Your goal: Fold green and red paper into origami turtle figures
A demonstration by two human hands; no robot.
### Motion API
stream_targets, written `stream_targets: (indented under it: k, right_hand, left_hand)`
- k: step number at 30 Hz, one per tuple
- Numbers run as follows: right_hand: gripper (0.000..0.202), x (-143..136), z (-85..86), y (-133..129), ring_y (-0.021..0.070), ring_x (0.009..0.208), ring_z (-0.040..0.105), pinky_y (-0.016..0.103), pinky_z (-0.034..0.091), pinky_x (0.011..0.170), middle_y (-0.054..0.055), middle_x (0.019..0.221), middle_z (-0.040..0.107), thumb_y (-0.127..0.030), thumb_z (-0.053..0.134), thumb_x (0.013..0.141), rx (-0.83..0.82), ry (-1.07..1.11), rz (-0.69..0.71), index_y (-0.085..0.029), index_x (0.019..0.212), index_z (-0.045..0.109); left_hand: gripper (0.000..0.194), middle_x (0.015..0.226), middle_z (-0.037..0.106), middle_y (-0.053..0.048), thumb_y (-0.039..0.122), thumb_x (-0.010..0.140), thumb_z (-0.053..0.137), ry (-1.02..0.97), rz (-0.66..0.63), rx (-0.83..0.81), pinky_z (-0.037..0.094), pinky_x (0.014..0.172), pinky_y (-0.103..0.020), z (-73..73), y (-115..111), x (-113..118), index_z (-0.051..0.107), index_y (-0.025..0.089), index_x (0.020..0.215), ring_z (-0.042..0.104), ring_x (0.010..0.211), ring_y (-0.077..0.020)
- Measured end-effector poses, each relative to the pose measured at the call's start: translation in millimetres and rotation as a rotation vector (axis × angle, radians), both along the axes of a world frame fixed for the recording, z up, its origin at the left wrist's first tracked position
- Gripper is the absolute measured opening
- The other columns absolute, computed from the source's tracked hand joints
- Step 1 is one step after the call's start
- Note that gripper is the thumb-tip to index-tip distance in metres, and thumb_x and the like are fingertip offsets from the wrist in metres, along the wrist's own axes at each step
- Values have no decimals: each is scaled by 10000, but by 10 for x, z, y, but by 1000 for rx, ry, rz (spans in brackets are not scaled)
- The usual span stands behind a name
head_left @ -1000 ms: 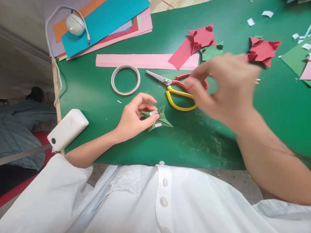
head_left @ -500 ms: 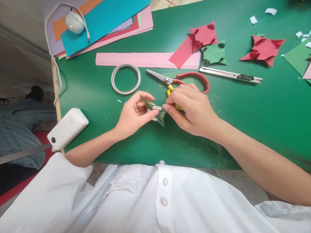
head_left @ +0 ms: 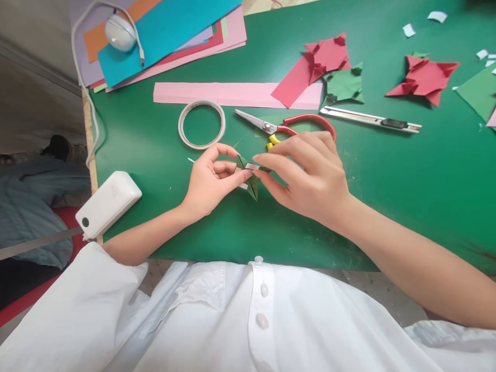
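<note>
Between the thumb and fingers of my left hand (head_left: pixel 205 181) is a small green folded paper piece (head_left: pixel 253 189) with pointed corners. White strips of tape (head_left: pixel 252 166) lie on its face. My right hand (head_left: pixel 318 173) meets it from the right, with thumb and index finger pinching at its edge by the upper strip; the exact grip is partly hidden. Just behind my right hand lie scissors (head_left: pixel 269 127) with red and yellow handles, partly covered by its fingers. A tape roll (head_left: pixel 182 127) rests flat beyond my left hand.
A pink strip (head_left: pixel 209 93) and a utility knife (head_left: pixel 368 118) lie farther back. Red folded papers (head_left: pixel 426 77) and a green one (head_left: pixel 344 84) are at the back right. Coloured sheets (head_left: pixel 170 36) with a mouse-like white device (head_left: pixel 120 33) are back left; a white power bank (head_left: pixel 110 204) sits at the left edge.
My right hand has shifted slightly left onto the green paper, its index finger now above the thumb at the tape strip. The green piece has tilted a little in my left hand.
</note>
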State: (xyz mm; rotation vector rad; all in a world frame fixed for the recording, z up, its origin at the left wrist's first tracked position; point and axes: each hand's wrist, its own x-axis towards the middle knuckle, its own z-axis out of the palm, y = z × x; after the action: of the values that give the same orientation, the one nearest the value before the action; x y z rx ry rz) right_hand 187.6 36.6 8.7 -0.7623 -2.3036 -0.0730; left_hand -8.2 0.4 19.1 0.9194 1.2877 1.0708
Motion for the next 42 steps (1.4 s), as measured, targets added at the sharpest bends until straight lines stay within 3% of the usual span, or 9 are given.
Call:
stream_targets:
  k: [4, 10, 13, 17, 23, 32, 36, 42]
  right_hand:
    - [51, 32, -21, 8, 155, 874, 593, 353, 413, 775, 17, 942, 678, -205, 584, 960, 29, -117, 35, -229, 963, 629]
    - [93, 63, 10, 50, 151, 872, 573, 345, 425, 780, 16, 921, 672, -228, 569, 975, 36, -188, 78, -215, 918, 642]
    - [138, 70, 44, 61, 156, 875, 558, 348, 423, 778, 21, 908, 663, -235, 549, 988, -32, -195, 131, -216, 884, 637]
    - [212, 56, 64, 48, 175, 864, 548, 379, 426, 779, 40, 896, 656, -242, 491, 1003, -166, -235, 152, -223, 851, 637]
    - [212, 19, 47, 37, 167, 812, 510, 366, 407, 728, 38, 875, 660, -226, 491, 994, -163, -164, 134, -213, 838, 633]
    - [225, 40, 71, 99, 156, 799, 532, 353, 424, 721, 35, 868, 668, -196, 473, 999, -254, -101, 223, -210, 858, 647]
    - [231, 57, 87, 134, 161, 802, 539, 357, 437, 729, 38, 874, 671, -206, 472, 998, -330, -127, 254, -216, 853, 652]
    - [182, 100, 102, 183, 153, 784, 531, 342, 449, 742, 39, 883, 690, -182, 513, 983, -315, -136, 305, -195, 873, 657]
  left_hand:
    - [414, 543, 589, 130, 205, 637, 902, 34, -3, 4, 511, 511, -111, -16, -4, 1, 563, 201, 875, 592, 483, -28]
    - [483, 575, 609, 114, 323, 608, 951, 103, -40, 53, 509, 519, -124, 19, -36, 26, 554, 206, 857, 641, 526, -53]
    - [484, 634, 642, 95, 350, 629, 942, 150, -67, 88, 528, 547, -140, 41, -63, 34, 519, 204, 811, 662, 563, -60]
    - [428, 637, 621, 115, 280, 694, 888, 196, -76, 112, 544, 591, -155, 37, -92, 30, 521, 225, 907, 644, 583, -54]
    - [408, 639, 598, 125, 246, 728, 843, 222, -85, 137, 542, 621, -157, 21, -99, 19, 504, 234, 956, 634, 599, -48]
    - [394, 646, 617, 122, 173, 716, 810, 195, -106, 110, 537, 628, -149, 30, -104, 30, 502, 229, 956, 631, 598, -44]
    - [405, 651, 624, 118, 199, 716, 806, 194, -126, 55, 541, 658, -171, 19, -98, 31, 500, 233, 979, 628, 607, -53]
    - [375, 649, 624, 119, 234, 749, 772, 175, -180, -7, 518, 670, -169, -20, -75, 37, 485, 248, 991, 615, 608, -51]
